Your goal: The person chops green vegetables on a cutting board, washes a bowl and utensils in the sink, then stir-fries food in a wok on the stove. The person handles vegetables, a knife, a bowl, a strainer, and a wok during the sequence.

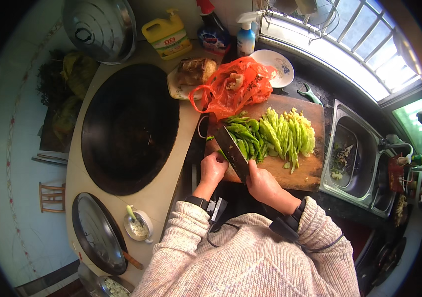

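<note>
My right hand (264, 182) is closed round the handle end of a kitchen cleaver (232, 150), whose broad dark blade slants up and left over the wooden cutting board (270, 174). Just left of the blade, my left hand (213, 169) holds down a green pepper (222, 153) at the board's left edge. Sliced green peppers (246, 135) lie beyond and right of the blade. Beside them, to the right, is a heap of pale green vegetable strips (288, 133). A crumpled red plastic bag (246, 87) overlaps the board's far left corner.
A large black wok (131, 130) is set in the counter at left, with a lidded pan (97, 234) and a white cup (145, 232) nearer. A steel sink (363, 159) adjoins the board at right. A plate (287, 70), a peeler (310, 93) and several bottles stand or lie behind.
</note>
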Available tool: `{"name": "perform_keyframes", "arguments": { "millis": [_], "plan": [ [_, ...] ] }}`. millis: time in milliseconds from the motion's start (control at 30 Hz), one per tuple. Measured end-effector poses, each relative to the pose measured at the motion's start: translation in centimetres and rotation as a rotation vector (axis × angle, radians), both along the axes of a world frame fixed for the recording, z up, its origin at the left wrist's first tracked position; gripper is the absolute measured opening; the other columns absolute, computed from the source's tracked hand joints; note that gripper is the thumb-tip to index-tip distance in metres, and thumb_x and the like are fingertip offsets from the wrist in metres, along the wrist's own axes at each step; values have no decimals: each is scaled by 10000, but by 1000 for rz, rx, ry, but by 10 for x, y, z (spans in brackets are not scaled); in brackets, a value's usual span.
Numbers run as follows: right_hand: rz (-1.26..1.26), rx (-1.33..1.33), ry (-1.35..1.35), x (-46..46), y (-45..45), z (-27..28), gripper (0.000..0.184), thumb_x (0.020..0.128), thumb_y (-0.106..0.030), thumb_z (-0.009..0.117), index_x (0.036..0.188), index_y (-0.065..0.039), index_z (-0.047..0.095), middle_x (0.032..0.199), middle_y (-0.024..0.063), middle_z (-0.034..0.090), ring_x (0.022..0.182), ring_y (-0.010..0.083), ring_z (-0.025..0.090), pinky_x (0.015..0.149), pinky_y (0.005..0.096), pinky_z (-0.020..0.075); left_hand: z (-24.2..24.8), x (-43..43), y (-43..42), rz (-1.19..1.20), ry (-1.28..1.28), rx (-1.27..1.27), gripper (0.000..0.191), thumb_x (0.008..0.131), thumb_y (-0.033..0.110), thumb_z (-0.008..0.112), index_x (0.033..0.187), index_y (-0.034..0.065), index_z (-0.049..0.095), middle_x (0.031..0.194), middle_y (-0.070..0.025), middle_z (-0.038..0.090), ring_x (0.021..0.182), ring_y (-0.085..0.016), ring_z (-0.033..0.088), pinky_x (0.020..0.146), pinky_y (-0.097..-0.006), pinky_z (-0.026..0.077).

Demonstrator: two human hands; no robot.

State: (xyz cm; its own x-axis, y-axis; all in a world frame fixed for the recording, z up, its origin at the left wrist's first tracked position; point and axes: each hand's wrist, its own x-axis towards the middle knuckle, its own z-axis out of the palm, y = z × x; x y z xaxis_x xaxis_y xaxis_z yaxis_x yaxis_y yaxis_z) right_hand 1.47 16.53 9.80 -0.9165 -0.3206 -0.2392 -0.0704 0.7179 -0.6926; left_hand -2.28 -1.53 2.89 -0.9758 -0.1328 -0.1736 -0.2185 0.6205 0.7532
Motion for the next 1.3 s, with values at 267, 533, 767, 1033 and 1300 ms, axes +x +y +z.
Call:
{"name": "perform_keyframes", "arguments": {
  "millis": [267, 533, 767, 1033, 1300],
  "plan": [
    [-79, -40, 19, -5, -14, -23, 279, 799, -51, 524, 994, 42, 348, 684, 307, 563, 694, 496, 548, 605, 551, 425, -4, -2, 0, -21, -66, 0, 135, 689, 147, 647, 754, 29, 639, 658, -130, 644, 634, -241, 653, 613, -337, 506],
    [-208, -201, -106, 0, 38, 40, 414, 826, -101, 532, 1186, 19, 368, 733, 295, 591, 682, 467, 577, 614, 535, 442, 6, -8, -24, 85, 301, -16, 173, 729, 27, 641, 898, 55, 618, 852, -97, 569, 687, -211, 593, 661, -337, 497],
    [-553, -366, -32, 3, 102, 87, 579, 795, -13, 532, 1345, -49, 356, 672, 102, 567, 538, 129, 531, 510, 303, 427, -14, -50, -50, 65, 301, -212, 300, 688, -35, 656, 977, 12, 588, 1037, -160, 524, 952, -339, 548, 843, -396, 457],
    [-274, 367, 430, -24, 171, 57, 723, 717, 16, 558, 1380, -187, 352, 920, 120, 602, 866, 305, 569, 752, 409, 452, -32, -55, -73, -140, 216, -386, 173, 680, -6, 672, 830, 23, 592, 910, -169, 567, 843, -371, 571, 747, -431, 476],
    [-336, 606, 398, -66, 207, 0, 475, 776, -41, 514, 1213, -228, 540, 975, 37, 619, 962, 228, 560, 818, 366, 426, 9, -35, -56, -70, 358, -95, 150, 718, -2, 671, 838, 10, 581, 808, -86, 560, 613, -197, 547, 593, -317, 466]
  ]
}}
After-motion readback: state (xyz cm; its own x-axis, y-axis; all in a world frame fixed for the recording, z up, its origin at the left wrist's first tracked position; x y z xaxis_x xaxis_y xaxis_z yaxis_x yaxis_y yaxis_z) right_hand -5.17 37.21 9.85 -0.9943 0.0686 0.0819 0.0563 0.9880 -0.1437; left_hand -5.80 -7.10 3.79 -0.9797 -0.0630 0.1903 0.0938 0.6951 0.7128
